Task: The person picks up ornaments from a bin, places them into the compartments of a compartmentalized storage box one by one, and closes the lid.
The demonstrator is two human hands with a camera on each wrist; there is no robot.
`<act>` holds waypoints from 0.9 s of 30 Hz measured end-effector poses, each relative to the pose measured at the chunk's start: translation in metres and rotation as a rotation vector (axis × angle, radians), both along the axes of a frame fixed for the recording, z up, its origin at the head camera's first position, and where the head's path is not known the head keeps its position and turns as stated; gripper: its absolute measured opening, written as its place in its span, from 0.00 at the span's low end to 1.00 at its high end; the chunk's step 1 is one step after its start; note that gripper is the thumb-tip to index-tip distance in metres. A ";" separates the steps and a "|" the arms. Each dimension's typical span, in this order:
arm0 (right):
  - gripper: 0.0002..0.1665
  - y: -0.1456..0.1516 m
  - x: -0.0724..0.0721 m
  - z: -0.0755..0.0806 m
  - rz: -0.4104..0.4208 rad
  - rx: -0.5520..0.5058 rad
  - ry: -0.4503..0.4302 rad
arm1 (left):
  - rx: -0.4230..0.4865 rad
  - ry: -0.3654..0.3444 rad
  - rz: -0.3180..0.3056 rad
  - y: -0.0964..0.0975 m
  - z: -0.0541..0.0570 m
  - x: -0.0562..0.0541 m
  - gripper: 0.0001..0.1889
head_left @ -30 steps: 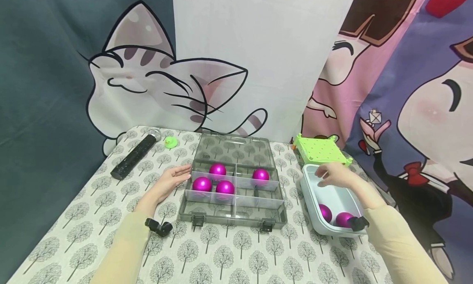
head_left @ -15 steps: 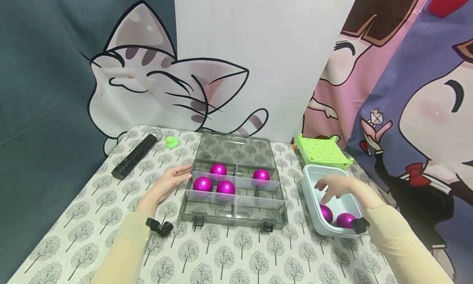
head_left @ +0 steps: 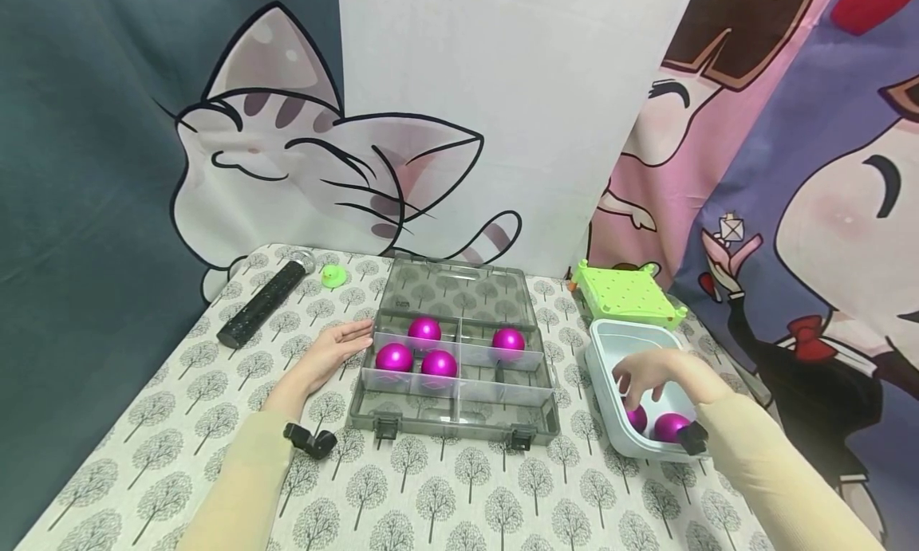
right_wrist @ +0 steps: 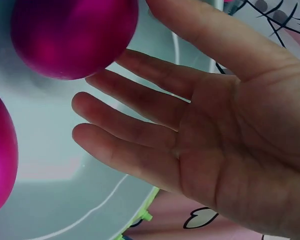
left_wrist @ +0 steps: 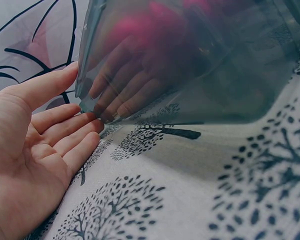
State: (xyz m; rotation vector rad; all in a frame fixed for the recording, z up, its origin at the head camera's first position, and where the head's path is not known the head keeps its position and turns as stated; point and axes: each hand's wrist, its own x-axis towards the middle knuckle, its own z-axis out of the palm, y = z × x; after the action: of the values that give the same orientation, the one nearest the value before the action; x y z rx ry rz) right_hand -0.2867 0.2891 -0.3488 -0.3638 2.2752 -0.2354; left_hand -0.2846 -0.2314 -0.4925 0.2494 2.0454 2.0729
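My right hand (head_left: 656, 375) reaches down into a pale blue plastic tub (head_left: 599, 379). Its fingers are spread and its fingertips come right up to a shiny magenta ball (right_wrist: 72, 37); a second magenta ball (head_left: 671, 427) lies beside that one in the tub. At the left side of a smoky clear compartment box (head_left: 402, 423), my left hand (head_left: 330, 356) rests with straight fingers, the tips at its wall. Two magenta balls (head_left: 394, 359) sit in the box's middle left row, one magenta ball (head_left: 424, 328) in the back left, and one magenta ball (head_left: 508, 341) in the back right.
The box's clear lid (head_left: 455, 292) is folded back behind it. A black microphone (head_left: 266, 300) and a small green rubber duck (head_left: 333, 276) lie at the back left. Behind the tub stands a lime green perforated stand (head_left: 625, 290). A tree-print cloth (head_left: 431, 495) covers the table.
My right hand has lowered from above the tub down toward the front, to the nearer left ball. My left hand has stayed at the box.
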 end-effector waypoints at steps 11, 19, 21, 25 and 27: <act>0.14 -0.003 0.001 -0.008 -0.041 -0.007 -0.078 | -0.002 0.004 0.004 -0.001 -0.001 0.001 0.34; 0.15 -0.006 -0.002 -0.015 -0.092 0.014 -0.134 | 0.003 -0.001 0.010 -0.001 -0.001 0.000 0.34; 0.13 -0.005 -0.006 -0.018 -0.085 0.023 -0.159 | 0.004 -0.003 0.009 -0.001 -0.001 0.000 0.34; 0.10 0.001 -0.014 -0.026 -0.030 0.011 -0.222 | 0.007 -0.003 0.007 0.000 -0.001 0.000 0.33; 0.09 0.002 -0.016 -0.027 -0.006 0.006 -0.234 | 0.009 -0.002 0.006 0.000 -0.001 0.000 0.33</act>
State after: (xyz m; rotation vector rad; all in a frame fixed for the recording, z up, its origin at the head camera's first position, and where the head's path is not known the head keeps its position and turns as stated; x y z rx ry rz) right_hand -0.3029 0.2906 -0.3760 -0.3095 2.0461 -0.2606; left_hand -0.2849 -0.2317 -0.4932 0.2427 2.0389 2.0857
